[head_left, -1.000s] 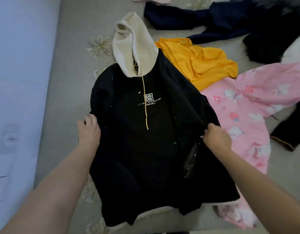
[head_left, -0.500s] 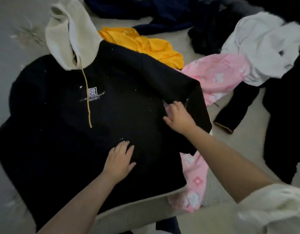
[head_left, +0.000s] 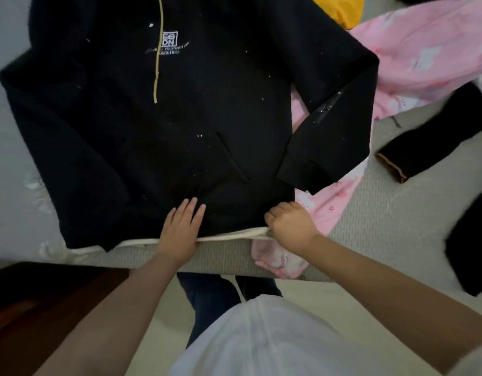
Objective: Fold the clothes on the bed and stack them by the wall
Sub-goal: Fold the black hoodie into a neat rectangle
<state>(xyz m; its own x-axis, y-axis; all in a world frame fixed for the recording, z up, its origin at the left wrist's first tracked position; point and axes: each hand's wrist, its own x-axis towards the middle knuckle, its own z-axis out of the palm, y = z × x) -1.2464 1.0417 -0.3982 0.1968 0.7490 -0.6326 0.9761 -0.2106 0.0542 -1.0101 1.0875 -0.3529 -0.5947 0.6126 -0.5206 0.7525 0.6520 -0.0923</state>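
A black hoodie [head_left: 180, 118] with a white chest logo and a yellow drawstring lies spread front-up on the bed [head_left: 370, 226]. Its right sleeve is bent down beside the body. My left hand [head_left: 181, 229] presses flat on the hoodie's bottom hem with straight fingers. My right hand [head_left: 290, 227] grips the hem's cream lining at the hoodie's lower right corner. Under the hoodie's right side lies a pink patterned garment [head_left: 429, 50], which reaches down to the bed's front edge.
A yellow garment [head_left: 340, 9] shows at the top edge. A black sleeve with a tan cuff [head_left: 424, 147] and more black cloth [head_left: 470, 240] lie at the right. A dark wooden piece [head_left: 44, 308] stands at the lower left. My white shirt fills the bottom.
Both hands have moved down to the hoodie's bottom hem. The right hand let go of the sleeve and took hold of the hem. The view has tipped down toward the bed's front edge.
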